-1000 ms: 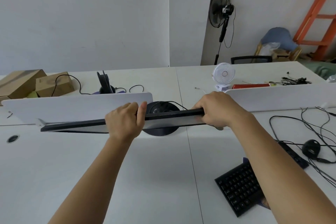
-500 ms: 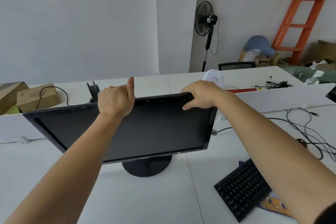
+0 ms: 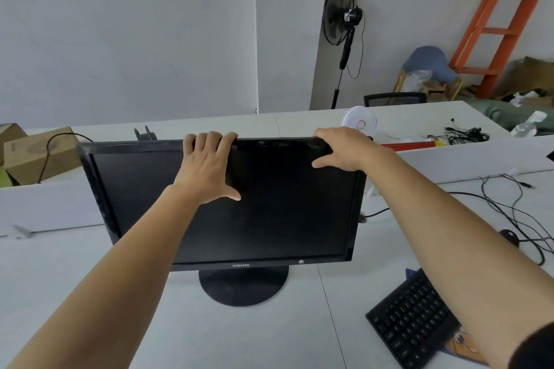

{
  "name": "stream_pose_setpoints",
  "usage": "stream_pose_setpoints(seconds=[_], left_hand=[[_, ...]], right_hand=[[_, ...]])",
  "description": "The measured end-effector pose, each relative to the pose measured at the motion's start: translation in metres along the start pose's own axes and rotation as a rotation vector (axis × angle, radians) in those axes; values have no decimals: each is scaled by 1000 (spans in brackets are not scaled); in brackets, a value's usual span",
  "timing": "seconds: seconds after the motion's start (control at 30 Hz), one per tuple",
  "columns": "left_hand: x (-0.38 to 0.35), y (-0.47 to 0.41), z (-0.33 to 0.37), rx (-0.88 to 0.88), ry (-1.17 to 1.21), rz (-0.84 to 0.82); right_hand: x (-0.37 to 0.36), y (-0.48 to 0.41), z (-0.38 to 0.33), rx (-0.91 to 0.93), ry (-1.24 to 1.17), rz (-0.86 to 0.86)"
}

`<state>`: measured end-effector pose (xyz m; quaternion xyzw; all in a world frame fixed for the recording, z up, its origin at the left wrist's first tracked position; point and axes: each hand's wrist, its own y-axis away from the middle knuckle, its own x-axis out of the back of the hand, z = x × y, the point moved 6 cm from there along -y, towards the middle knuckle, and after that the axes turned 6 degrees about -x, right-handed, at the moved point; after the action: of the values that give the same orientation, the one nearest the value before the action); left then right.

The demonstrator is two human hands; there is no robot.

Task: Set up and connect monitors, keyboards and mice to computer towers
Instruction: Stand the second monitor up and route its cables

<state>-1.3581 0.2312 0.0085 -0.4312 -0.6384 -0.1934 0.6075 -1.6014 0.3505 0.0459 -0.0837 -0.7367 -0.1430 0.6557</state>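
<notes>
A black monitor [image 3: 269, 219] stands upright on its round base [image 3: 242, 287] on the white desk [image 3: 90, 293], its dark screen facing me. My left hand [image 3: 207, 168] grips the top edge near the middle, fingers hooked over the back and thumb on the screen. My right hand [image 3: 341, 147] grips the top right corner in the same way. A black keyboard [image 3: 410, 314] lies at an angle at the lower right, partly under my right arm. A black mouse [image 3: 509, 235] shows just past that arm among cables [image 3: 509, 207].
A low white divider [image 3: 464, 162] runs behind the monitor. Cardboard boxes [image 3: 39, 153] sit at far left; a small white fan [image 3: 359, 123] and a cable bundle [image 3: 467, 133] lie on the far desk. A standing fan [image 3: 341, 18], chair and orange ladder [image 3: 503, 15] stand beyond.
The monitor has swung from lying nearly flat to standing upright and squared toward me. My left hand shifted its grip, fingers now over the top edge.
</notes>
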Motion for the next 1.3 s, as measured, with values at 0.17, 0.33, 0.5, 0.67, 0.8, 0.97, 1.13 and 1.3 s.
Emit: stream_pose_setpoints(seconds=[0.17,0.33,0.5,0.67,0.8,0.97,1.13,1.3], left_hand=[[-12,-23,-7,21,-36,24],[-17,-42,-13,53,-56,51],[-18,-50,-16,85,-87,79],[-14,-46,-8,104,-91,105],[-8,-33,-3,109,-93,155],[1,-18,4,121,-94,204],[0,-2,11,143,-85,263],[-3,5,13,132,-81,286]], right_hand=[[-1,-17,-4,-11,150,43],[-2,-46,-3,-24,179,176],[1,-60,-2,-38,184,226],[-1,-58,2,-45,176,270],[-5,-43,0,-53,180,318],[-7,-25,-2,-33,198,368],[-14,-10,-1,-19,216,443],[-21,-7,-3,-19,229,440]])
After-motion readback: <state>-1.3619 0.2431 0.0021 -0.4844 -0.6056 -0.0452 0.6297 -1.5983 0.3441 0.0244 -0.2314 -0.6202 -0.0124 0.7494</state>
